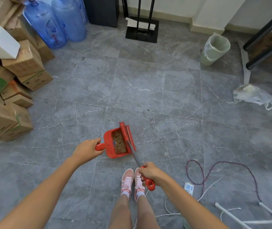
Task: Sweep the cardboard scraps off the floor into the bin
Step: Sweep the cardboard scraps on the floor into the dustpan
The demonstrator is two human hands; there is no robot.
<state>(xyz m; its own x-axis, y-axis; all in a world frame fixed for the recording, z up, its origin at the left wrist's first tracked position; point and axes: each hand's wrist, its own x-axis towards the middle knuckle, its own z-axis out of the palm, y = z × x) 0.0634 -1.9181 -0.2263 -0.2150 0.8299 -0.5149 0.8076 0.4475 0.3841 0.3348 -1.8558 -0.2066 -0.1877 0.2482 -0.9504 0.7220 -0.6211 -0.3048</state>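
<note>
Brown cardboard scraps (119,143) are lying inside the red dustpan (115,142), which the left hand (87,150) is gripping by its handle. The right hand (150,173) is clasping the broom (132,150), apparently penning them in. The bin (215,49) is standing well apart.

Red dustpan (110,146) holding brown cardboard scraps (119,142), red-headed broom (128,138) with grey shaft, pale green bin (214,50), grey white-veined floor tiles (156,90), pink shoes (132,180), blue water jugs (56,22), tan boxes (21,63)
</note>
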